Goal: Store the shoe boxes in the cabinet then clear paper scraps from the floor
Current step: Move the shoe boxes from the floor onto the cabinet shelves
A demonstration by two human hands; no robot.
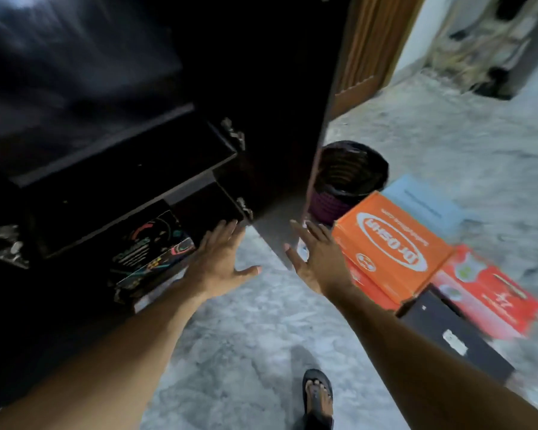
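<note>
A dark cabinet [131, 169] stands open on the left, its door [280, 125] swung out toward me. A black box with colourful print [151, 252] lies on the bottom shelf. My left hand [221, 262] is open just in front of that shelf, touching nothing. My right hand [317, 256] is open too, spread beside the door's lower edge. On the floor at the right lie an orange shoe box [395, 243], a light blue box [423, 200], a red box [485, 290] and a black box [451, 333].
A dark woven waste basket [348, 178] stands behind the cabinet door. My sandalled foot [317, 395] is on the grey marbled floor [261, 336]. A wooden door [367, 51] is at the back, with blurred clutter [485, 48] at the far right.
</note>
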